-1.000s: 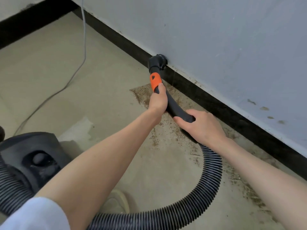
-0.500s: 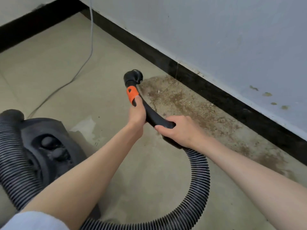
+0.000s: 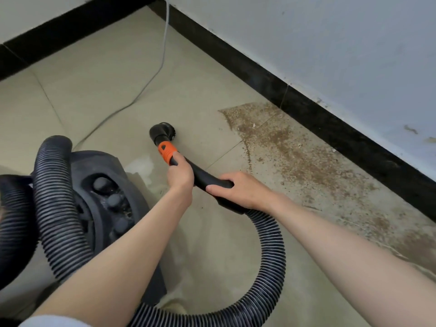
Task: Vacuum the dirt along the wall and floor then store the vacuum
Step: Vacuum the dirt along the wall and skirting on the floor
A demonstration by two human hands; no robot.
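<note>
Tiled floor (image 3: 200, 90): one vacuum (image 3: 106, 197), two hands gripping one wand (image 3: 207, 178).

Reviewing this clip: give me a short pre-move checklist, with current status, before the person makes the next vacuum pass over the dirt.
1. Left hand grips the vacuum wand just below the orange collar: ok.
2. Right hand holds the wand's rear end by the ribbed hose: ok.
3. Brush nozzle placed on the dirt patch: not ok, it sits over clean tile to the left of it.
4. Dirt along the black baseboard cleared: not ok, a wide brown band is there.
5. Hose free of kinks: ok, it loops openly.
6. Grey power cord clear of the nozzle: ok, it lies beyond it.
7. Vacuum running: cannot tell.
</note>
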